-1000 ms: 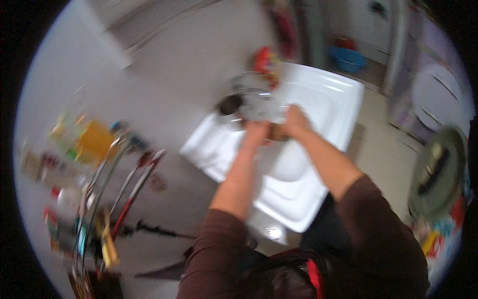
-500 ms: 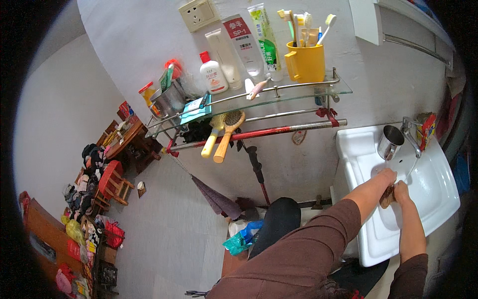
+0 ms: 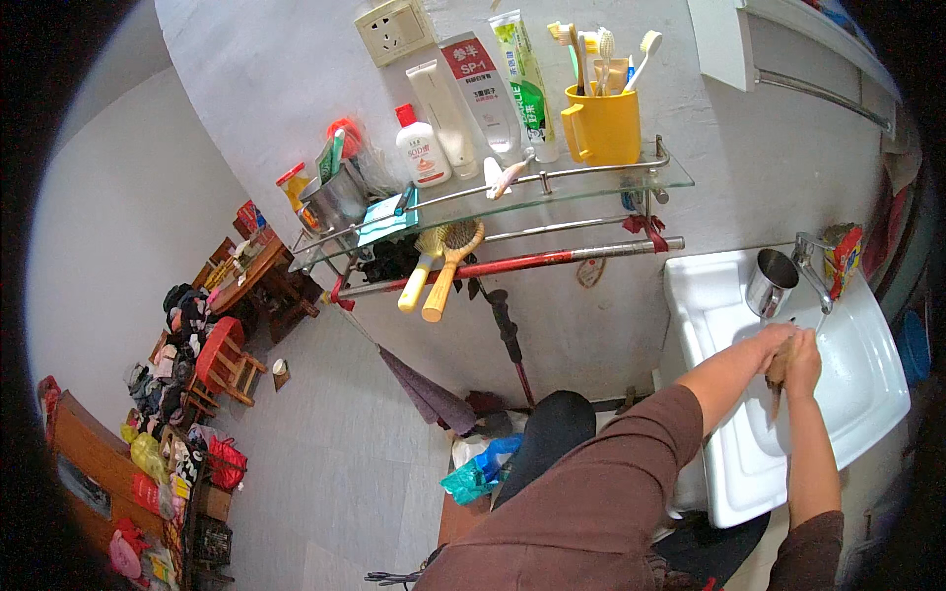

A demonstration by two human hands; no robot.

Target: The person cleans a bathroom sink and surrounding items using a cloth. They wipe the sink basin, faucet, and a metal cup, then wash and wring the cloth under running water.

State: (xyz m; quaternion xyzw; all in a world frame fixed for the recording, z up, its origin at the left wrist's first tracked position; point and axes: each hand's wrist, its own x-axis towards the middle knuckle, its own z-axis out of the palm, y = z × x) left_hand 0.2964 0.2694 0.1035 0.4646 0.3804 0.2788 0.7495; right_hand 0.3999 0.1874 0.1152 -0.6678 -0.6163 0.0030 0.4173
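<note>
Over the white washbasin point(image 3: 857, 384), my left hand point(image 3: 775, 345) and my right hand point(image 3: 803, 361) are close together, both closed round a small wet brown cloth-like thing point(image 3: 777, 374). It sticks out below my fingers, with a thin strand under it that may be cloth or water. My fingers cover most of it, so its kind is unclear. Just beyond my hands, the chrome tap point(image 3: 816, 271) appears to let down a thin stream of water. A metal cup point(image 3: 772, 283) stands tilted on the basin's back ledge, left of the tap.
A red and yellow packet point(image 3: 844, 258) sits beside the tap. On the wall, a glass shelf point(image 3: 581, 187) carries tubes, a bottle and a yellow mug point(image 3: 603, 126) of toothbrushes. Hairbrushes point(image 3: 448, 271) hang below it. A grey towel point(image 3: 424, 389) hangs farther left.
Both hands have moved slightly farther into the basin, toward the tap. The brown thing has risen with them and now hangs lengthwise below my fingers.
</note>
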